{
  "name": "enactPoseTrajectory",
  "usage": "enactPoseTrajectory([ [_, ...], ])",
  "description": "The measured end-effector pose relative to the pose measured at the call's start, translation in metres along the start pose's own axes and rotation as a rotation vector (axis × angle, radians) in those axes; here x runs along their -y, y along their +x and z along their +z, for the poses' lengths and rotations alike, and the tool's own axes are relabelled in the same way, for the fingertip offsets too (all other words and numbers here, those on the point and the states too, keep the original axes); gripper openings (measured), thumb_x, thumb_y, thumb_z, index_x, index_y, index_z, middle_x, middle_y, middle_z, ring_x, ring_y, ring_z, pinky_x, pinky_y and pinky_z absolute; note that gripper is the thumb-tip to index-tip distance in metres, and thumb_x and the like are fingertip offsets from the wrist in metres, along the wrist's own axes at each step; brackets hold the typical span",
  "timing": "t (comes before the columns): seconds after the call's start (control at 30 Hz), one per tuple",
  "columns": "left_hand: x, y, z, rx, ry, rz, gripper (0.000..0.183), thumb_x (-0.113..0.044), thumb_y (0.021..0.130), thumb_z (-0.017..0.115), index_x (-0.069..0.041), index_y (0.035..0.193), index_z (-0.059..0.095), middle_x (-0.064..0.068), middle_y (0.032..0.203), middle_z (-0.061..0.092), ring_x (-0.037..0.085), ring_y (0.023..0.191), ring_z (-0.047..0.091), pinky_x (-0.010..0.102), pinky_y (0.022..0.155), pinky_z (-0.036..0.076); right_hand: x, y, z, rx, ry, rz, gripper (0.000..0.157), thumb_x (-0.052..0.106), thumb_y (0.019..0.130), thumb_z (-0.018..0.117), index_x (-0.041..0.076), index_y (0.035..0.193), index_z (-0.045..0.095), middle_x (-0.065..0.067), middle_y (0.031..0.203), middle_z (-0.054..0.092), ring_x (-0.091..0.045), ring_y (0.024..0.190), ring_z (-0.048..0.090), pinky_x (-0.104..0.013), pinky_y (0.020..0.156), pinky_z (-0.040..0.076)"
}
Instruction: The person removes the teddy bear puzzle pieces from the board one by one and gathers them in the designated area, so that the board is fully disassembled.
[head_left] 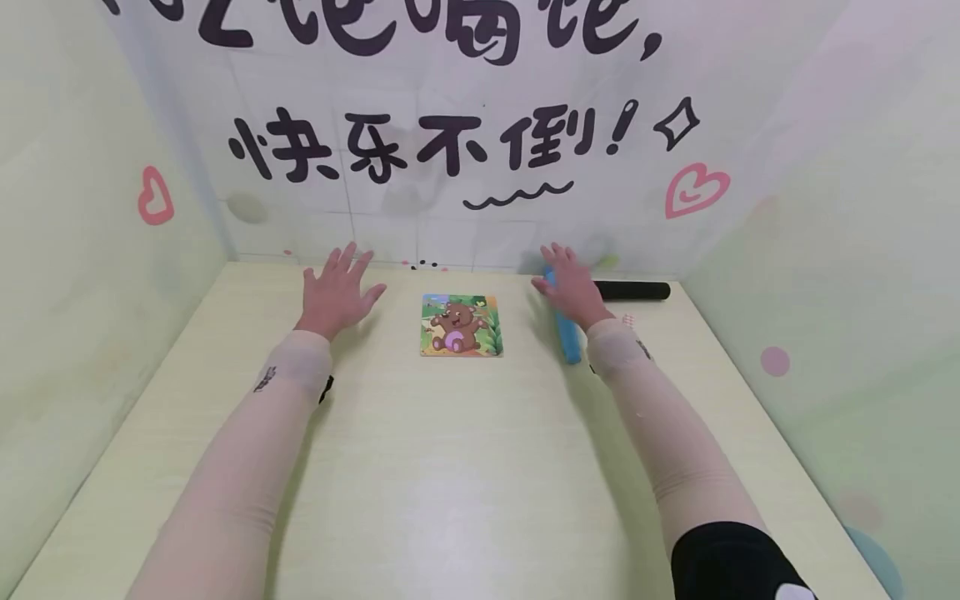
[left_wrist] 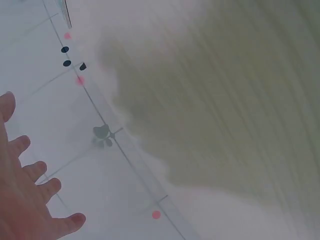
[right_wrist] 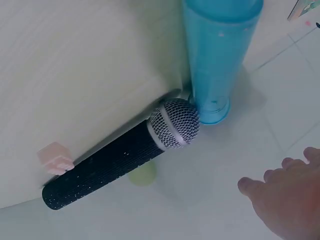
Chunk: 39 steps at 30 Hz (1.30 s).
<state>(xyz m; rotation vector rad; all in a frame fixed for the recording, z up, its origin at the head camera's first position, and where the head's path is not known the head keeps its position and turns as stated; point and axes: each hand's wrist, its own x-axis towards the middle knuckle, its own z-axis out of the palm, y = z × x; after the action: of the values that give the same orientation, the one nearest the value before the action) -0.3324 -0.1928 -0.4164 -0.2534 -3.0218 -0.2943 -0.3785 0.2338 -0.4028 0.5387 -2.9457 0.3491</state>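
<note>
My left hand is held out over the far left part of the table with fingers spread, holding nothing. In the left wrist view the same hand shows straight, parted fingers. To its right lies a square bear picture board. My right hand hovers above a blue translucent cylinder, covering part of it in the head view. In the right wrist view that hand is apart from the cylinder, its fingers extended. A black microphone with a silver mesh head lies beside the cylinder.
A small pink object sits by the microphone's handle end. Behind the table's far edge stands a white backdrop with large dark lettering. Pale side panels flank the light wooden table.
</note>
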Motion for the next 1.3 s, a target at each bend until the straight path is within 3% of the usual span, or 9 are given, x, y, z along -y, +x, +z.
enactPoseTrajectory([
  [0.13,-0.01,0.0,0.0,0.012,-0.026,0.022,0.074,-0.059,0.104,0.035,-0.019,0.164,0.017,0.014,0.169,0.007,0.04,0.153,0.009,0.076,0.111,0.014,0.013,0.003,0.007,0.088,0.059,-0.049,0.078,0.04,0.105,0.053,0.002,0.161,0.015,-0.018,0.168,0.012,-0.04,0.154,0.008,-0.059,0.12,0.016],
  [0.33,-0.021,0.003,0.005,-0.027,-0.049,0.044,0.07,-0.055,0.104,0.042,-0.016,0.161,0.028,0.016,0.166,0.021,0.041,0.149,0.023,0.071,0.107,0.027,0.032,0.002,0.013,0.246,0.163,-0.121,0.085,0.035,0.104,0.057,-0.002,0.161,0.006,-0.021,0.168,0.004,-0.037,0.155,0.0,-0.046,0.124,0.004],
  [0.6,-0.035,0.004,0.016,0.032,-0.064,0.053,0.068,-0.055,0.104,0.041,-0.014,0.158,0.033,0.017,0.163,0.029,0.042,0.144,0.033,0.07,0.105,0.033,0.048,0.0,0.026,0.394,0.256,-0.124,0.096,0.03,0.097,0.069,-0.002,0.161,0.004,-0.02,0.168,0.001,-0.035,0.155,-0.002,-0.045,0.124,0.004],
  [0.77,-0.042,0.004,0.024,0.084,-0.05,0.067,0.062,-0.05,0.105,0.043,-0.011,0.154,0.041,0.017,0.159,0.036,0.04,0.143,0.035,0.067,0.106,0.034,0.053,0.005,0.041,0.458,0.179,-0.133,0.105,0.034,0.091,0.077,-0.004,0.16,0.008,-0.021,0.168,0.004,-0.035,0.155,0.001,-0.043,0.124,0.005],
  [0.83,-0.045,0.005,0.028,0.086,-0.049,0.081,0.059,-0.046,0.105,0.046,-0.01,0.151,0.045,0.018,0.156,0.041,0.039,0.142,0.038,0.066,0.106,0.036,0.055,0.006,0.048,0.475,0.149,-0.147,0.101,0.035,0.09,0.078,-0.005,0.158,0.016,-0.022,0.167,0.009,-0.035,0.155,0.005,-0.043,0.124,0.008],
  [0.97,-0.053,0.008,0.034,0.105,-0.063,0.105,0.053,-0.039,0.105,0.049,-0.008,0.148,0.048,0.019,0.152,0.046,0.04,0.139,0.042,0.065,0.106,0.037,0.055,0.007,0.058,0.514,0.136,-0.136,0.101,0.036,0.088,0.08,-0.003,0.159,0.019,-0.022,0.167,0.012,-0.035,0.154,0.009,-0.043,0.124,0.012],
  [1.07,-0.059,0.011,0.036,0.143,-0.076,0.098,0.051,-0.036,0.105,0.052,-0.007,0.147,0.049,0.019,0.15,0.048,0.041,0.136,0.045,0.065,0.106,0.036,0.055,0.007,0.061,0.545,0.142,-0.107,0.108,0.04,0.088,0.08,0.0,0.161,0.011,-0.019,0.168,0.007,-0.032,0.155,0.006,-0.042,0.124,0.01],
  [1.3,-0.072,0.023,0.041,0.235,-0.088,0.067,0.047,-0.034,0.107,0.048,-0.006,0.145,0.051,0.018,0.144,0.055,0.039,0.132,0.05,0.064,0.106,0.038,0.058,0.008,0.06,0.563,0.12,-0.094,0.111,0.041,0.088,0.079,0.001,0.162,0.006,-0.019,0.169,0.003,-0.031,0.155,0.003,-0.04,0.124,0.01],
])
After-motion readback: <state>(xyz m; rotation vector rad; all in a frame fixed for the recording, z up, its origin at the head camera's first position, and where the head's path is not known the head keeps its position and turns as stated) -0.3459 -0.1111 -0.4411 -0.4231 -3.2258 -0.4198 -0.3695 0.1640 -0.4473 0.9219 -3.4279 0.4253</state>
